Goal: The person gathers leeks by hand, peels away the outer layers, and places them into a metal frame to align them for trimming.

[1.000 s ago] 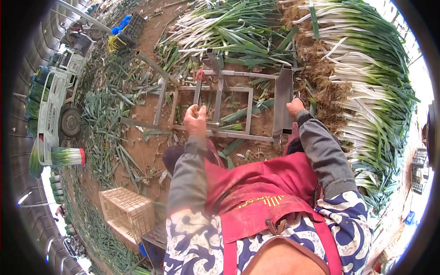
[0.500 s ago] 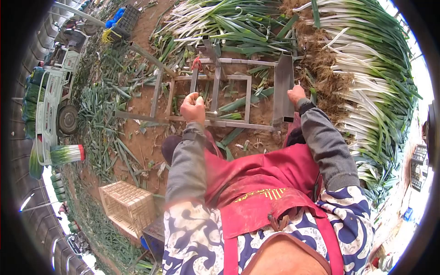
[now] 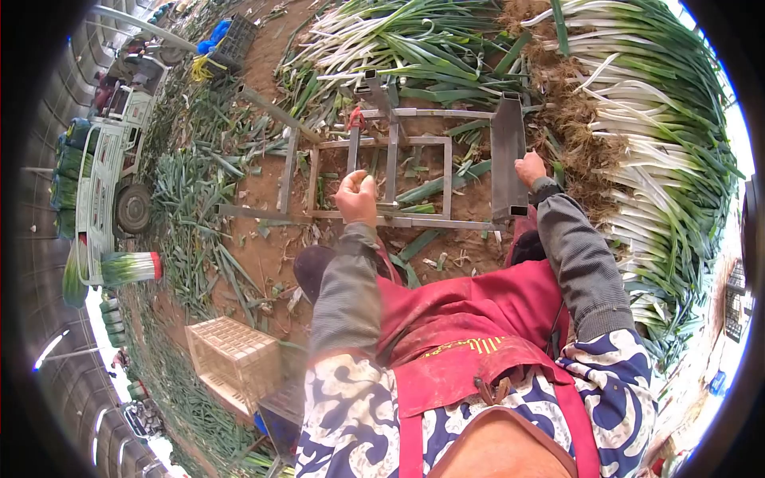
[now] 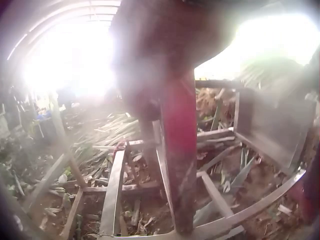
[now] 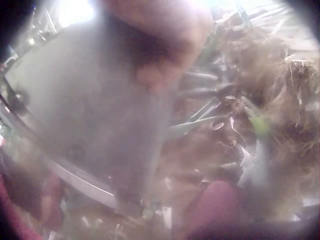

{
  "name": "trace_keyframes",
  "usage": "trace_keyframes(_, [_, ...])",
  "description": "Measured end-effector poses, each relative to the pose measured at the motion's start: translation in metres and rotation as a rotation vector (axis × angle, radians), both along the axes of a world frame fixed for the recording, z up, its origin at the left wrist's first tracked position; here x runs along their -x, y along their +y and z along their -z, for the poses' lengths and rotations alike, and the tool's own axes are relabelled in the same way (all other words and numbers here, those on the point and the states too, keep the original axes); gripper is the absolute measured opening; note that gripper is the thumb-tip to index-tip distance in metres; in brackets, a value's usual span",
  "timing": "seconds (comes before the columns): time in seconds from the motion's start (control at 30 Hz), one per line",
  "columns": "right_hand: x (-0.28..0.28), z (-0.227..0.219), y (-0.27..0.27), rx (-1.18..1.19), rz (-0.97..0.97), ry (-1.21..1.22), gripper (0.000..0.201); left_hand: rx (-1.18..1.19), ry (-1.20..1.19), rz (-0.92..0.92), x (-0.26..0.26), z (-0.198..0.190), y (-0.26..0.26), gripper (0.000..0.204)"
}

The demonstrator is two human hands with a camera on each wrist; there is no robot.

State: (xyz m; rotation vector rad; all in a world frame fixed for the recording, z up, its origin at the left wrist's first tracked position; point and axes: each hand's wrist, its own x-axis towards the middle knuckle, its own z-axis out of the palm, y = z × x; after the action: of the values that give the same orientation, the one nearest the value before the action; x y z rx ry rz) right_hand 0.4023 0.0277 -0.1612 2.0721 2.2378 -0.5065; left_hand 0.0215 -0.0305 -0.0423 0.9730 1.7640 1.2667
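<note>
The left hand [image 3: 356,197] has its fingers curled over the metal frame [image 3: 449,179]. Beneath that hand [image 4: 155,45], the left wrist view shows a red upright piece [image 4: 179,125] reaching down to the frame's lower bar; the fingers appear closed at its top, though blur hides the contact. At the frame's right end, the right hand [image 3: 531,169] grips the edge of a grey metal plate [image 3: 508,159]. Seen from the right wrist, fingers of this hand [image 5: 165,40] bend over the plate's edge [image 5: 95,110]. A red tie [image 3: 355,119] is wrapped on one bar.
Leeks [image 3: 661,159] lie in a long row at the right, roots inward, with another pile [image 3: 374,40] ahead. Loose green leaves [image 3: 187,199] litter the soil at left. A beige crate [image 3: 235,358] stands lower left, a dark crate [image 3: 233,41] upper left, and a vehicle [image 3: 111,191] far left.
The head view shifted slightly left, then back right. Both hands keep nearly the same places against the metal frame.
</note>
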Motion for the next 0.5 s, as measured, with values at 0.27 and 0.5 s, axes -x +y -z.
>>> trace_keyframes(0.27, [0.003,-0.002,-0.005,-0.02,0.399,0.301,0.032,0.584,-0.671,-0.445,0.083,0.084,-0.032,0.08])
trace_keyframes(0.5, [-0.025,0.069,-0.01,-0.227,0.143,0.215,0.025,0.657,-0.906,-0.123,0.086,0.206,-0.033,0.06])
